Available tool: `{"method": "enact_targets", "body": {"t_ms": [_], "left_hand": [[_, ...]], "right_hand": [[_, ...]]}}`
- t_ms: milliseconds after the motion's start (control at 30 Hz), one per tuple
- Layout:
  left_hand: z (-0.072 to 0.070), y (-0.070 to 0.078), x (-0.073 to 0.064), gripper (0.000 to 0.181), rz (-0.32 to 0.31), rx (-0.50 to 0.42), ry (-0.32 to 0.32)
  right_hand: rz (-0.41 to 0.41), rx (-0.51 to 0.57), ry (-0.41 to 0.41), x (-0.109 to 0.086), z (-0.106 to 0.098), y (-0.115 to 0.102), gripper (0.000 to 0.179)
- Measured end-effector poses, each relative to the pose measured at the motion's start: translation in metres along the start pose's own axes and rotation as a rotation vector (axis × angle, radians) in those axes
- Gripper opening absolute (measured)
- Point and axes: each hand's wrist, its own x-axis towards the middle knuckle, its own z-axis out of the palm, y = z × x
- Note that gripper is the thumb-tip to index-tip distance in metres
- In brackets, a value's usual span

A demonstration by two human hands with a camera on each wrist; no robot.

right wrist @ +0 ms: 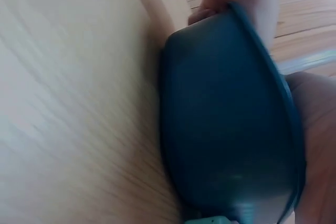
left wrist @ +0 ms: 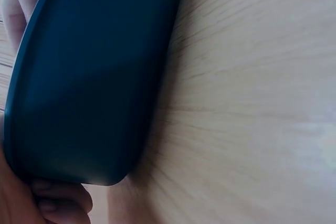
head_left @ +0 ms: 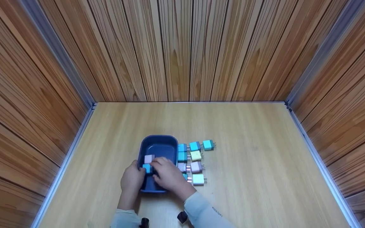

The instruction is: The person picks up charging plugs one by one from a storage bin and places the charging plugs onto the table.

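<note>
A dark blue tray point(head_left: 158, 138) sits on the table, and my left hand point(head_left: 132, 178) grips its left side, thumb at the rim. Fingers point(left wrist: 63, 203) of that hand curl against the tray's outside in the left wrist view. My right hand point(head_left: 169, 174) reaches over the right rim into the tray. Its fingers and thumb pinch the right end of a blue plug adapter point(head_left: 146, 168), whose far end is partly hidden. Just above lies a lavender plug adapter point(head_left: 149, 158) inside the tray. In the right wrist view, the tray's wall point(right wrist: 226, 114) hides the fingertips.
Right of the tray stand rows of plug adapters, prongs pointing right: teal point(head_left: 208, 145), yellow point(head_left: 196, 155), lavender point(head_left: 196, 167) and white point(head_left: 198, 179). Some touch the tray's right side. Wood-panelled walls point(head_left: 176, 50) enclose the table at the back and both sides.
</note>
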Motion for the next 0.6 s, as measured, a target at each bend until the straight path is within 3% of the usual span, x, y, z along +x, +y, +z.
{"method": "enact_targets", "body": {"t_ms": [200,367,600], "left_hand": [[-0.002,-0.001,-0.001,0.019,0.009,0.001,0.017],[0.000,-0.001,-0.002,0.029,-0.024,-0.003,-0.016],[0.000,0.001,0.001,0.035,-0.041,-0.014,-0.041]], "right_hand": [[0.000,-0.047,-0.049,0.007,0.003,-0.002,0.048],[0.032,-0.028,-0.124,0.010,0.004,-0.002,0.054],[0.030,-0.058,-0.138,0.016,0.004,-0.001,0.055]]}}
